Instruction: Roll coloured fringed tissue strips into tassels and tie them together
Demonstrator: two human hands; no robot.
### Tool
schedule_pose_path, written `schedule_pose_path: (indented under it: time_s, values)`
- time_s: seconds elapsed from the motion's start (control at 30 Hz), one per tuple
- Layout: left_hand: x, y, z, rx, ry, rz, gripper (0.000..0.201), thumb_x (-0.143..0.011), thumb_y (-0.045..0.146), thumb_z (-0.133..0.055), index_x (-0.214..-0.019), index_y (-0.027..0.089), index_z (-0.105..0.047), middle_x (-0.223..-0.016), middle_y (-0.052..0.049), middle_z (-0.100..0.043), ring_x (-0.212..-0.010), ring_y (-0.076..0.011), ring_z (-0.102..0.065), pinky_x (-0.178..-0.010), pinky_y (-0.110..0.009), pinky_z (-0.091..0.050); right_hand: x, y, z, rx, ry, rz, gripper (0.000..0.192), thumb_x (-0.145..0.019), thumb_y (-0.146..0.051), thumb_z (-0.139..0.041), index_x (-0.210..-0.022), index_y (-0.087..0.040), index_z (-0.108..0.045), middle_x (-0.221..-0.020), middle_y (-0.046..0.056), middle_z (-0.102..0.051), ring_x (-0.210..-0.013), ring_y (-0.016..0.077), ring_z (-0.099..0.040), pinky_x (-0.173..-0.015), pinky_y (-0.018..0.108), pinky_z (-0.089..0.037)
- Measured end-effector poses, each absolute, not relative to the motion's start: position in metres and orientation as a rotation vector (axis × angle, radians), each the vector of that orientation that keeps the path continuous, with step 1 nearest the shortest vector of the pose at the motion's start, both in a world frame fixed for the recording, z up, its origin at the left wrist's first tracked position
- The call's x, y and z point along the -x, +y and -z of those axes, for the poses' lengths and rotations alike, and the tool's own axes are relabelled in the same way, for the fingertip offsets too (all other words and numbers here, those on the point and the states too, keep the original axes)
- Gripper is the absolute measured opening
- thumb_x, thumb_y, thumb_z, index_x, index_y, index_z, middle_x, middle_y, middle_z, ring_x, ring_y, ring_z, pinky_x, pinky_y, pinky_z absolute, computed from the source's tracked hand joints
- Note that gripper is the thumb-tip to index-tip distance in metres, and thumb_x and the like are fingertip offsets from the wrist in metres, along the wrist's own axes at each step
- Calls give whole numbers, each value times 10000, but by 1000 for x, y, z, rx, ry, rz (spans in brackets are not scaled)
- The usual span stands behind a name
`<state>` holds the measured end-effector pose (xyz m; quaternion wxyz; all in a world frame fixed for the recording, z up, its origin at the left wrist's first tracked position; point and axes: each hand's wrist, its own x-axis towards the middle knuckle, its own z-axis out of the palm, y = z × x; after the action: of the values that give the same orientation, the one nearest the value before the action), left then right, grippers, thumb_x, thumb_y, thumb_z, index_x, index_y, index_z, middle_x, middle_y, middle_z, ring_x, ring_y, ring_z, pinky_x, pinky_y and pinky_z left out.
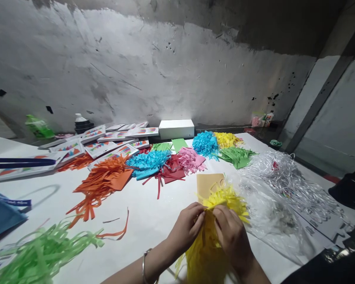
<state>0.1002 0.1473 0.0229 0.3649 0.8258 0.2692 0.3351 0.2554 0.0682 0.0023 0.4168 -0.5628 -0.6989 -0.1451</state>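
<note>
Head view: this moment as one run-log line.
left hand: pinching yellow fringed paper | right hand: pinching same paper | beyond: tan sheet | to the right: clear plastic, white strands

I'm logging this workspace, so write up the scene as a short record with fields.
Left hand: fingers pinching yellow fringed paper
Right hand: pinching the same paper
Left wrist: silver bracelet
Surface: white covering
Beyond the hands: orange fringe, pink fringe, two blue fringed bunches, among others
Near left: loose light-green strips
Right: shiny white strands, clear plastic
Back: white box, flat printed packs
</note>
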Motion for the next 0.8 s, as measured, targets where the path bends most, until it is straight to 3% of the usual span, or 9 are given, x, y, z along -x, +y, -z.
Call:
schedule_pose_path:
  time_s: [0.1, 0.27, 0.6, 0.8]
  values:
    - [-101, 147, -23, -2120, 696, -855, 278, -956, 208, -442, -985, 152, -713, -924, -103, -702, -832, -204, -660, -758, -303, -507, -254, 65, -5, 1439, -1777, 333, 257, -906, -32, -465, -1039, -202, -604, -1008, 73, -642, -882, 227, -582, -764, 341, -441]
    - [-102, 145, -23, -2108, 710, -843, 269, -955, 212, -454, -985, 149, -714, -932, -106, -701, -845, -206, -661, -760, -301, -505, -247, 65, -11, 1480, -1717, 293, 90, -928, -170, -567, -968, -193, -643, -919, 61, -620, -842, 225, -547, -791, 374, -413]
    - [-102, 145, -27, -2087, 724, -826, 265, -955, 231, -466, -967, 163, -722, -941, -106, -714, -857, -204, -671, -779, -296, -508, -242, 66, -7, 1530, -1667, 321, 199, -953, -114, -492, -885, -212, -651, -861, 25, -628, -838, 198, -581, -1003, 477, -308]
    - [-101, 146, -23, -2075, 736, -814, 274, -957, 253, -469, -975, 175, -732, -941, -100, -727, -868, -207, -674, -798, -309, -510, -250, 71, -3, 1524, -1508, -63, 176, -843, -81, -637, -733, -218, -647, -780, -2, -615, -809, 199, -564, -843, 362, -385]
